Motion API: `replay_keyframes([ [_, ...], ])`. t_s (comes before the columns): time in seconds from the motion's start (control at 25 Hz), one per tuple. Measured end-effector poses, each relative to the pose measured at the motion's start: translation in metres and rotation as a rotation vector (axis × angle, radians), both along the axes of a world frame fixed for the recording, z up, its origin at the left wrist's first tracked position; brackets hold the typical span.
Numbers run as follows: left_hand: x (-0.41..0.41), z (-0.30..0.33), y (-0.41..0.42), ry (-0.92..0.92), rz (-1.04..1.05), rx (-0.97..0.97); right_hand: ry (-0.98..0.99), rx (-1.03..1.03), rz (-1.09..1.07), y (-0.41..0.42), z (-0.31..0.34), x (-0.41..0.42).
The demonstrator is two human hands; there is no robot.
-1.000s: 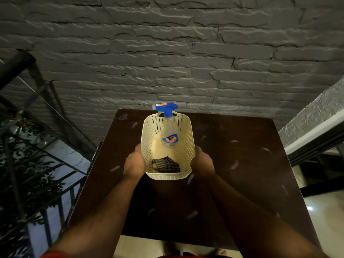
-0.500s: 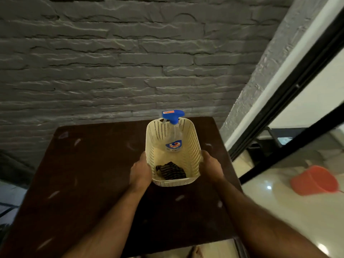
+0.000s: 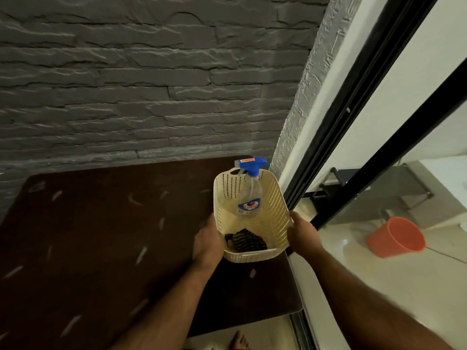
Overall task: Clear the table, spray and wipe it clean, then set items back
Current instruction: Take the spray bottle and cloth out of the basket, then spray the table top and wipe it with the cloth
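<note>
Two hands, one basket, right edge of table

Head view, surroundings: one dark brown table (image 3: pixel 101 236), its top flecked with pale marks, set against one grey stone-textured wall (image 3: pixel 151 84). One black-framed glass door (image 3: pixel 366 122) runs along the table's right side, just beside the basket. Beyond the glass, well apart from the table: one orange bucket (image 3: pixel 396 237) on pale floor tiles, and one grey bench-like frame (image 3: pixel 379 193). One bare foot (image 3: pixel 238 341) shows below the table's near edge.

Head view, task items: one cream perforated basket (image 3: pixel 274 198), at the table's right-hand edge; whether it rests on the top or is lifted cannot be told. Inside, count two: one clear spray bottle (image 3: pixel 249 195) with blue trigger head, leaning against the far wall of the basket and rising above the rim; one dark striped cloth (image 3: pixel 245 242) crumpled at the near end of the floor.

Labels: bottle carries a blue, red and white round label, wording too blurred to read; a small red-and-yellow sticker on the trigger head, also unreadable.

Grip: left hand (image 3: pixel 208 242) clasps the basket's left side, right hand (image 3: pixel 302 232) clasps its right side, fingers curled against the walls.
</note>
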State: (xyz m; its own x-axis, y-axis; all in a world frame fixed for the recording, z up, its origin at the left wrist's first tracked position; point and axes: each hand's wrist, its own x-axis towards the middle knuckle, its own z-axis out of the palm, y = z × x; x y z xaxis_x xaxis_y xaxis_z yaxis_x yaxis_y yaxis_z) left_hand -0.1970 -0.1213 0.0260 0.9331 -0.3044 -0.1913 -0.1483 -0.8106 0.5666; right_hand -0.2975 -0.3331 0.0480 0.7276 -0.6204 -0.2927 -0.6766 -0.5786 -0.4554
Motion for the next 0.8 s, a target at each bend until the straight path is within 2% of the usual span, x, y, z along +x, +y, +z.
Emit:
replay_keyframes([
  [0.2, -0.008, 0.003, -0.001, 0.046, 0.018, 0.039, 0.010, 0.025, 0.021, -0.007, -0.011, -0.004],
  [0.32, -0.005, 0.006, 0.000, 0.036, -0.008, 0.079, 0.018, -0.038, 0.066, -0.014, -0.010, 0.001],
  [0.4, -0.001, 0.009, 0.000, -0.095, -0.034, 0.124, -0.088, -0.121, 0.071, -0.017, -0.008, 0.009],
  [0.48, 0.001, 0.015, -0.007, -0.310, -0.137, 0.128, -0.224, -0.184, 0.082, -0.016, -0.001, 0.021],
  [0.52, 0.003, 0.019, -0.014, -0.359, -0.213, 0.094, -0.285, -0.193, 0.093, -0.013, 0.003, 0.029],
  [0.56, 0.006, 0.022, -0.023, -0.347, -0.291, 0.052, -0.328, -0.177, 0.095, -0.010, 0.009, 0.038],
  [0.64, 0.010, 0.019, -0.042, -0.200, -0.422, 0.061, -0.377, -0.080, 0.066, -0.002, 0.021, 0.057],
  [0.72, 0.014, 0.008, -0.058, -0.029, -0.509, 0.215, -0.387, 0.082, 0.048, 0.001, 0.030, 0.075],
  [0.8, 0.019, -0.008, -0.068, 0.065, -0.556, 0.395, -0.368, 0.224, 0.068, 0.000, 0.031, 0.091],
])
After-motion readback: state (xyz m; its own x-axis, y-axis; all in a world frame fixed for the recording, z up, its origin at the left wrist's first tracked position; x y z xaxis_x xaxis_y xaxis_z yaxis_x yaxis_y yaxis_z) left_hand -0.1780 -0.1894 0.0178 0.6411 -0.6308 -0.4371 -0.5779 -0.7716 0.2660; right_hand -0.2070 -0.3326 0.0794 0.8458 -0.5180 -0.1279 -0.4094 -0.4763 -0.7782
